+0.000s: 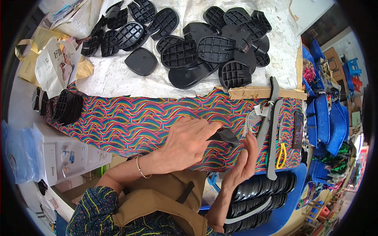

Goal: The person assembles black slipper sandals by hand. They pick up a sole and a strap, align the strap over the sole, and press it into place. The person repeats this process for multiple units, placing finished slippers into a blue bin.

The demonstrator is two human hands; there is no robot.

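Observation:
My left hand (189,139) reaches over the patterned cloth, its fingers closed on one end of a small black moulded plastic piece (227,136). The free end of this piece points right, toward my right hand (246,157). That hand is raised with fingers stretched and thumb apart, close beside the piece; I see nothing held in it. Just beyond its fingertips lies a clear loop with a white tag (258,111). Long dark grey strips (271,137) lie to its right, two of them tied together near the far end.
Ribbed black plastic pieces (216,49) are heaped on the white sheet (118,80) at the back. A stack of black pieces (67,108) stands at left. Yellow-handled scissors (281,156) and a phone (298,129) lie at right. Below, a blue crate (296,192) holds rows of glossy black pieces.

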